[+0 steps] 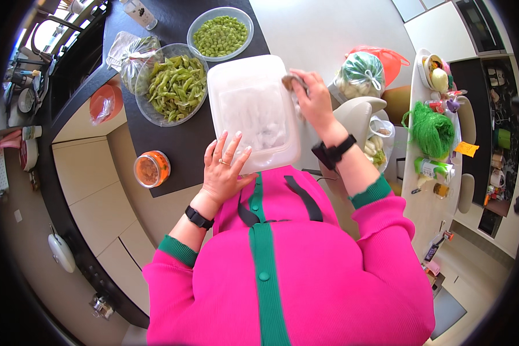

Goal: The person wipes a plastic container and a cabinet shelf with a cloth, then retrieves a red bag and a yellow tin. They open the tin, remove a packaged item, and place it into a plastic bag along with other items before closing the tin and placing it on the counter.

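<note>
A translucent white lidded plastic container (pixel 253 101) lies in front of me at the dark counter's edge, with whitish contents showing dimly through its lid. My left hand (pixel 225 171) grips its near left corner, fingers spread over the lid and thumb at the near edge. At the container's right side, my right hand (pixel 313 97) holds a crumpled brownish-grey cloth (pixel 290 82) against the rim. Part of the cloth is hidden behind the fingers.
Left of the container stand a clear bowl of edamame pods (pixel 175 88), a bowl of shelled beans (pixel 220 36) and an orange-labelled jar (pixel 152 169). A chair (pixel 359 114) and bagged vegetables (pixel 361 73) are on the right. Farther right, a long table (pixel 432 190) bears green netting (pixel 432 132).
</note>
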The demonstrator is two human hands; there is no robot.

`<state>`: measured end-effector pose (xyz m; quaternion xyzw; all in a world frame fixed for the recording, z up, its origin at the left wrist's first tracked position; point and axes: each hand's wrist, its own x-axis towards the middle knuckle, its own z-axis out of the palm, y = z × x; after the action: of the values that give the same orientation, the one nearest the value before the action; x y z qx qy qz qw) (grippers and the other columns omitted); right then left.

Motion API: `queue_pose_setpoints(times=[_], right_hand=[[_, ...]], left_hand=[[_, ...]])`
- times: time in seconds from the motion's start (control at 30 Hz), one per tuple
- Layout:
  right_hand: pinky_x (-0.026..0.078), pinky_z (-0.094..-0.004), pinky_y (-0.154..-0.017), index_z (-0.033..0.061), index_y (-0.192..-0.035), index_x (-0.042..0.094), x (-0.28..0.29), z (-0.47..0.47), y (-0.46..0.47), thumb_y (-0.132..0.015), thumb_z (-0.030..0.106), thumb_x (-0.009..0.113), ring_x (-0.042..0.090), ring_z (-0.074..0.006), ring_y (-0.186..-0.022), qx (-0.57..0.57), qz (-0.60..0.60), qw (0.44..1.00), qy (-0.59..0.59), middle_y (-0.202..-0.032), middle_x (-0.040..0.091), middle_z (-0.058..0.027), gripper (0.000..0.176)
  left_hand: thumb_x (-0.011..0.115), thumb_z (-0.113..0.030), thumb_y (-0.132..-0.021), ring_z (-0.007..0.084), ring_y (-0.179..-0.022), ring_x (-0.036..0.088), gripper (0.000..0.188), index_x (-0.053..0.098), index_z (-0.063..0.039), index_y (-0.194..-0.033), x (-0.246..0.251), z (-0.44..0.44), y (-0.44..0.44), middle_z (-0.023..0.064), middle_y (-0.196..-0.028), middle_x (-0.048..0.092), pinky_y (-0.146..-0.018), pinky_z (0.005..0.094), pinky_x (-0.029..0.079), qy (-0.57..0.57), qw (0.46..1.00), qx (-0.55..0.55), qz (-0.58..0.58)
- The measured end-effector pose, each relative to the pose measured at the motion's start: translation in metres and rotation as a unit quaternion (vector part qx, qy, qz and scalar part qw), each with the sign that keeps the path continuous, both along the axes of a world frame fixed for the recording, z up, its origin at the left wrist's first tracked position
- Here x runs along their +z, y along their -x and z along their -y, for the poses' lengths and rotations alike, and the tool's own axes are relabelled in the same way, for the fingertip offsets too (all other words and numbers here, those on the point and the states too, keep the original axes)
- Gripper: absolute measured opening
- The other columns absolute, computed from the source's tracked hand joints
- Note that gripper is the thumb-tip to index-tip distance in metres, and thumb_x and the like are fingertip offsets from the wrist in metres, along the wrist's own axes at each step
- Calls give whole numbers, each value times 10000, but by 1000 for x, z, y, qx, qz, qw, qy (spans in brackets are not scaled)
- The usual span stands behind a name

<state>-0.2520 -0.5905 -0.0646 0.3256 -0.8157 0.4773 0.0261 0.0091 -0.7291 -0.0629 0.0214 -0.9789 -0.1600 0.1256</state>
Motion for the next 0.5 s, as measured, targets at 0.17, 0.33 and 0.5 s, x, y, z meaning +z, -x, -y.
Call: queue_pose_setpoints(times=[0.17,0.33,0.5], right_hand=[[526,-319,-775,77,-1127,711,-21,6,10,-960,157,616,659,-224,-860,42,177,983,29,-997,661,-99,208],[502,-245,-784,28,-1153,672,-48,-32,-34,-992,172,598,630,-102,-875,12,368,917,156,-983,684,-44,228],[475,-199,-749,44,-1170,631,-59,-76,-88,-1025,192,560,585,-41,-851,15,517,828,215,-944,662,18,219]], left_hand=[[851,-249,-593,387,-1424,325,704,604,-186,-1250,-13,-1,2,112,-1521,418,-1125,533,303,-12,999,-3,-36],[842,-251,-615,398,-1413,333,659,615,-198,-1231,-20,-2,1,111,-1510,433,-1102,549,324,-28,999,5,-40],[857,-226,-607,389,-1387,371,659,610,-202,-1218,-19,-2,3,103,-1494,447,-1062,510,342,-10,999,6,-44]])
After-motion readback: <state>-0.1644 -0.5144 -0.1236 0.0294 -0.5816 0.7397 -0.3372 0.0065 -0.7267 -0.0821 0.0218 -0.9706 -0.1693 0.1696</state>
